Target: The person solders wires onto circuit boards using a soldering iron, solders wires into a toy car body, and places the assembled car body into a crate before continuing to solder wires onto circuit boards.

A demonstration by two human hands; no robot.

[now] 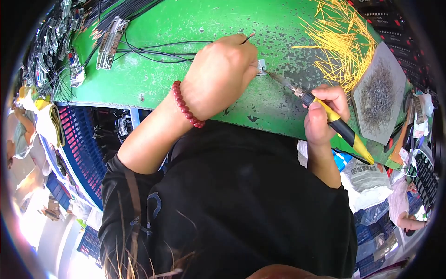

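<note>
My right hand (325, 114) grips a yellow-and-black soldering iron (343, 128) like a pen. The iron's tip meets a small silver metal part (261, 66) on the green bench. At the part's left edge my left hand (224, 74) is closed, its fingertips pressed together and mostly hidden under the hand. A thin black wire (247, 38) with a bare end pokes out above the left knuckles. Black wires (172, 48) run from that hand leftward to a long silver metal piece (111, 43).
Yellow solder sticks or wires (346, 46) lie spread at the far right, beside a scorched grey plate (378, 95). Silver parts with black wires (55, 42) pile up at the far left. A blue basket (81, 149) stands below the bench (269, 18). Another person's hand (411, 223) shows at right.
</note>
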